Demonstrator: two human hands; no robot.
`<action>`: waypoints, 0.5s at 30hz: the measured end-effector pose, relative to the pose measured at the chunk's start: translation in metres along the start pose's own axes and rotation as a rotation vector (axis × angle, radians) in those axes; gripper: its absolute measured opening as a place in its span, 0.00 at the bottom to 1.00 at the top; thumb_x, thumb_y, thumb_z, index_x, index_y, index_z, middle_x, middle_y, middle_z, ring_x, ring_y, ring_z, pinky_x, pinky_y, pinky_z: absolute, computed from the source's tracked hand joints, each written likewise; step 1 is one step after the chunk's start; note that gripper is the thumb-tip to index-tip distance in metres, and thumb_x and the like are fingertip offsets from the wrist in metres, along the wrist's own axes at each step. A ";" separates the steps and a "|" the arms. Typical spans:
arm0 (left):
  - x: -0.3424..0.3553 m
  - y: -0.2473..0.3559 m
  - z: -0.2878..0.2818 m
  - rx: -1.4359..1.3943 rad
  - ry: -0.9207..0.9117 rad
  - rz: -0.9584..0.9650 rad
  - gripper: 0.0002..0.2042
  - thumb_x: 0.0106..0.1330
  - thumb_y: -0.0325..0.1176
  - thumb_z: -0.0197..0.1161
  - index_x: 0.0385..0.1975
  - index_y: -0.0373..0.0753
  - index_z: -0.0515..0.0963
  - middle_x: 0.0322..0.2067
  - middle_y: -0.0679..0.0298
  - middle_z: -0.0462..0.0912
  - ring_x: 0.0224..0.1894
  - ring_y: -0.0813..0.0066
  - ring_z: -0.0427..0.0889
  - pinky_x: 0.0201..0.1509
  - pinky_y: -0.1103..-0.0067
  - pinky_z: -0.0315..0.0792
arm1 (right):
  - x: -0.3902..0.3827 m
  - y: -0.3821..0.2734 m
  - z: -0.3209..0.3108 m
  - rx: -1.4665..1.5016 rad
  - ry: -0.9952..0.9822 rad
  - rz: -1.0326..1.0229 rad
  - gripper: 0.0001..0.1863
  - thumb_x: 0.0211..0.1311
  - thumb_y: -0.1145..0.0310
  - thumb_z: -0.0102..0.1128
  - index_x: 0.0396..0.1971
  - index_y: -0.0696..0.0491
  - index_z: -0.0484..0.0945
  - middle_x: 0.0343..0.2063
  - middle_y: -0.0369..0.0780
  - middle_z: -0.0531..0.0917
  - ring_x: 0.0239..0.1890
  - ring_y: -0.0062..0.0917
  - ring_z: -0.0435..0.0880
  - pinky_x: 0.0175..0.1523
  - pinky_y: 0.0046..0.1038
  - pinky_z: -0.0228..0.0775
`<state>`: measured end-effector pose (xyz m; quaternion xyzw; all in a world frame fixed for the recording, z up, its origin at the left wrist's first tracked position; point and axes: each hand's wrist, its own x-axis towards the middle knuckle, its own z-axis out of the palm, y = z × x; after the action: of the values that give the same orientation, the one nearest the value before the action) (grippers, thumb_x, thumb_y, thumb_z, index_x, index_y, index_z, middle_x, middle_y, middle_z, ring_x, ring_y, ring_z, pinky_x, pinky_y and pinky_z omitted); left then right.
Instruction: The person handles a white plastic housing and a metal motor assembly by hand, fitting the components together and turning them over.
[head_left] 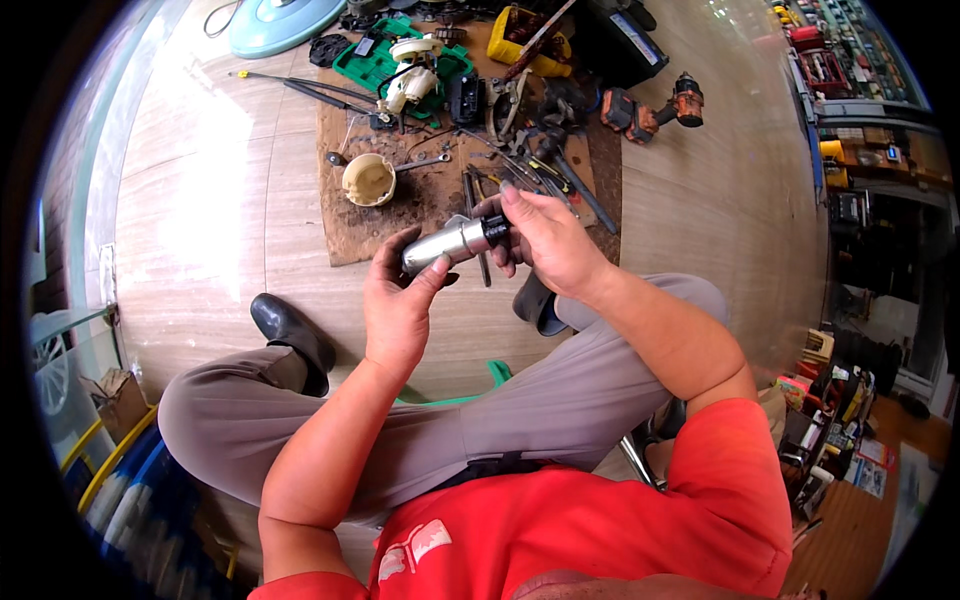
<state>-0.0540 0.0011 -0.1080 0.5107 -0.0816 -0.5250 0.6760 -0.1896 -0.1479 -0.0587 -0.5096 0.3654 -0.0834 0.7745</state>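
A silver cylindrical fuel pump [447, 246] with a black end cap lies nearly level between my two hands, above the near edge of the cardboard. My left hand [400, 290] is closed around its bare metal end, the thumb along the casing. At the black end, my right hand [545, 240] has its fingers closed about the cap; some fingertips are hidden behind it. Just beyond the pump stands a round cream plastic cup [369, 180], dirty inside. A wrench [423, 162] rests beside that cup, and several long hand tools [545, 175] are strewn past my right hand.
The worn cardboard [345, 235] covers part of the tiled floor. Farther back are a green tool case [362, 68] with white plastic parts [412, 85], a yellow container [520, 40] and a black box [625, 50]. An orange-and-black cordless drill [650, 112] lies to the right.
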 end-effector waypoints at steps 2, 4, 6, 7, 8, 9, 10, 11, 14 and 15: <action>0.000 0.000 0.000 0.039 -0.004 0.003 0.24 0.64 0.23 0.64 0.59 0.30 0.64 0.48 0.54 0.74 0.44 0.70 0.80 0.49 0.74 0.80 | 0.000 0.000 -0.001 -0.062 0.003 0.016 0.23 0.75 0.53 0.46 0.47 0.60 0.74 0.32 0.40 0.82 0.26 0.18 0.78 0.28 0.21 0.71; 0.000 0.001 0.001 0.077 -0.008 0.017 0.23 0.64 0.22 0.64 0.57 0.30 0.66 0.48 0.55 0.75 0.45 0.70 0.80 0.49 0.74 0.80 | -0.001 -0.003 0.001 -0.172 0.005 0.039 0.19 0.74 0.58 0.50 0.48 0.61 0.74 0.31 0.39 0.82 0.26 0.18 0.78 0.28 0.21 0.71; -0.001 0.003 0.001 0.093 -0.004 0.023 0.22 0.63 0.21 0.65 0.56 0.30 0.67 0.47 0.55 0.75 0.45 0.70 0.79 0.49 0.75 0.80 | -0.002 -0.008 0.005 -0.237 -0.010 0.048 0.16 0.71 0.64 0.55 0.49 0.61 0.74 0.31 0.38 0.81 0.26 0.17 0.78 0.27 0.20 0.71; -0.001 0.005 0.001 0.092 0.001 0.023 0.22 0.62 0.20 0.65 0.55 0.30 0.67 0.47 0.55 0.76 0.45 0.71 0.79 0.49 0.76 0.80 | -0.003 -0.009 0.006 -0.270 -0.018 0.052 0.15 0.70 0.67 0.57 0.49 0.61 0.74 0.31 0.37 0.81 0.26 0.17 0.77 0.27 0.20 0.71; -0.001 0.006 0.001 0.090 0.007 0.022 0.22 0.62 0.19 0.65 0.55 0.30 0.67 0.47 0.56 0.76 0.45 0.71 0.79 0.48 0.77 0.80 | -0.003 -0.009 0.007 -0.305 -0.022 0.052 0.16 0.68 0.68 0.59 0.50 0.61 0.73 0.31 0.37 0.80 0.27 0.16 0.77 0.29 0.20 0.72; -0.001 0.007 0.000 0.084 0.007 0.026 0.22 0.62 0.19 0.65 0.54 0.30 0.67 0.47 0.56 0.76 0.45 0.71 0.79 0.48 0.77 0.80 | -0.003 -0.008 0.008 -0.342 -0.024 0.051 0.17 0.66 0.69 0.62 0.50 0.60 0.73 0.31 0.36 0.80 0.27 0.16 0.77 0.30 0.20 0.72; 0.000 0.008 -0.001 0.078 0.007 0.030 0.21 0.62 0.19 0.65 0.54 0.30 0.68 0.47 0.56 0.76 0.45 0.71 0.80 0.48 0.77 0.80 | -0.003 -0.008 0.008 -0.378 -0.026 0.051 0.18 0.64 0.70 0.64 0.51 0.60 0.73 0.31 0.36 0.79 0.28 0.15 0.77 0.31 0.20 0.72; 0.000 0.008 -0.002 0.072 0.008 0.034 0.21 0.62 0.19 0.65 0.54 0.30 0.68 0.47 0.56 0.76 0.44 0.71 0.80 0.48 0.77 0.80 | -0.003 -0.007 0.008 -0.438 -0.028 -0.021 0.19 0.63 0.71 0.65 0.51 0.60 0.73 0.31 0.35 0.79 0.29 0.15 0.77 0.33 0.20 0.73; 0.001 0.009 -0.006 0.038 -0.045 0.009 0.21 0.64 0.21 0.63 0.56 0.31 0.67 0.48 0.56 0.75 0.47 0.70 0.79 0.50 0.74 0.80 | -0.001 -0.006 0.010 -0.587 -0.026 -0.182 0.20 0.59 0.71 0.69 0.50 0.60 0.74 0.32 0.34 0.80 0.33 0.14 0.78 0.38 0.19 0.73; 0.001 0.009 -0.008 0.038 -0.055 0.000 0.21 0.64 0.21 0.64 0.56 0.31 0.67 0.49 0.57 0.75 0.48 0.70 0.78 0.50 0.74 0.80 | -0.001 -0.008 0.012 -0.619 -0.023 -0.199 0.21 0.59 0.71 0.70 0.50 0.60 0.74 0.32 0.34 0.80 0.35 0.14 0.77 0.40 0.19 0.73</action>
<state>-0.0429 0.0045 -0.1047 0.5089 -0.1104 -0.5371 0.6636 -0.1809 -0.1427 -0.0488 -0.7550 0.3131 -0.0380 0.5749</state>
